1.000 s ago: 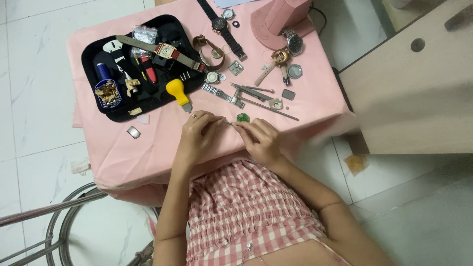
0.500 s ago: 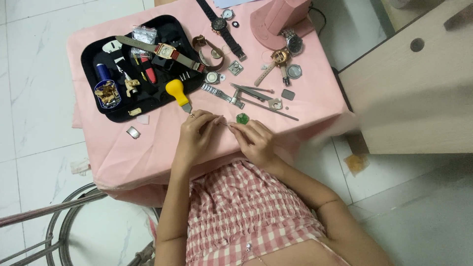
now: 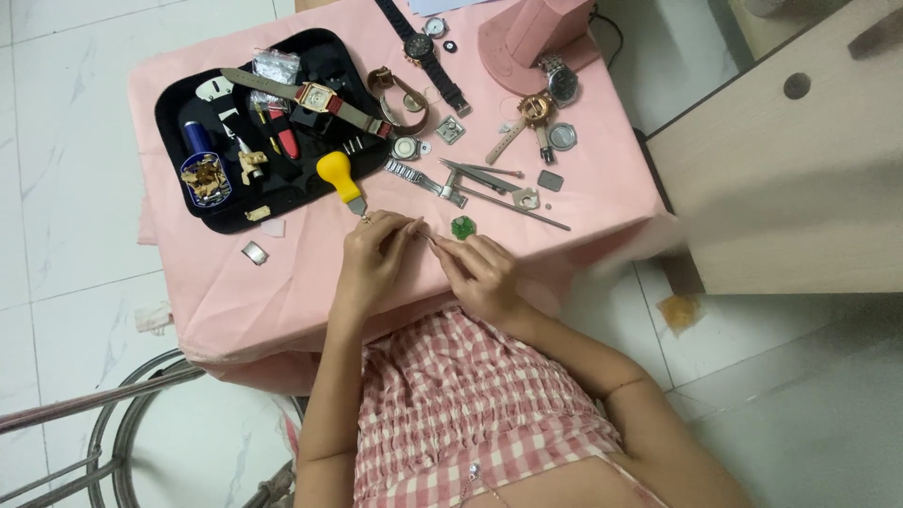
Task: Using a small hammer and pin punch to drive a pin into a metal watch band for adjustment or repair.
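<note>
I see a thin, pale pin-like tool (image 3: 425, 233) pinched between both hands, its long axis running left to right, just above the pink-clothed surface (image 3: 282, 282). To the left, a black tool tray (image 3: 179, 113) and a yellow-handled opener (image 3: 340, 179) lie just beyond my left hand (image 3: 374, 259), whose fingers are curled closed on the tool. A small green round piece (image 3: 462, 227) sits just beside my right hand (image 3: 480, 273), fingers bent, tips closed on the tool's other end. Metal tweezers (image 3: 499, 188) lie farther back.
</note>
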